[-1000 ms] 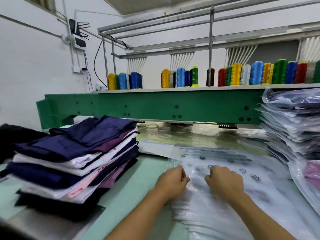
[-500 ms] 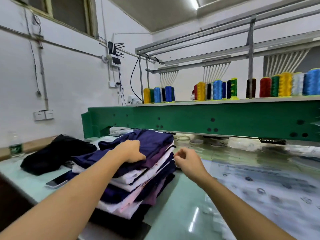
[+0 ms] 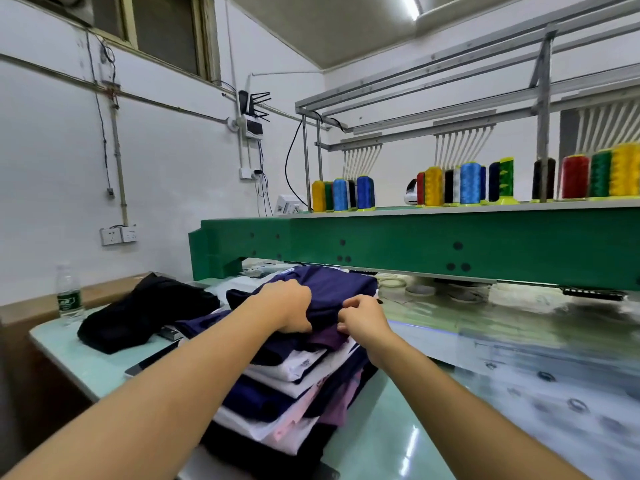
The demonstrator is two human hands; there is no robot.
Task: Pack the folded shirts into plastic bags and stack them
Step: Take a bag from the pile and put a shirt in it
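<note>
Hands now on stack (image 3: pixel 294 393) at left edge of table (image 3: pixel 381 431): L hand (image 3: pixel 291 310) grips top shirt (image 3: pixel 341 285), R hand (image 3: pixel 363 315) pinches its edge; bagging next.

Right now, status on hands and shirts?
Left hand and right hand both grip top navy shirt. Shirt on the stack, not yet lifted. Plastic bags to the right, nothing seen between.

Both hands have left the plastic bags (image 3: pixel 554 393) and moved over to the shirt pile (image 3: pixel 294 393). Now the left hand (image 3: pixel 289 311) and the right hand (image 3: pixel 363 318) grab the top dark blue shirt (image 3: pixel 332 289).
</note>
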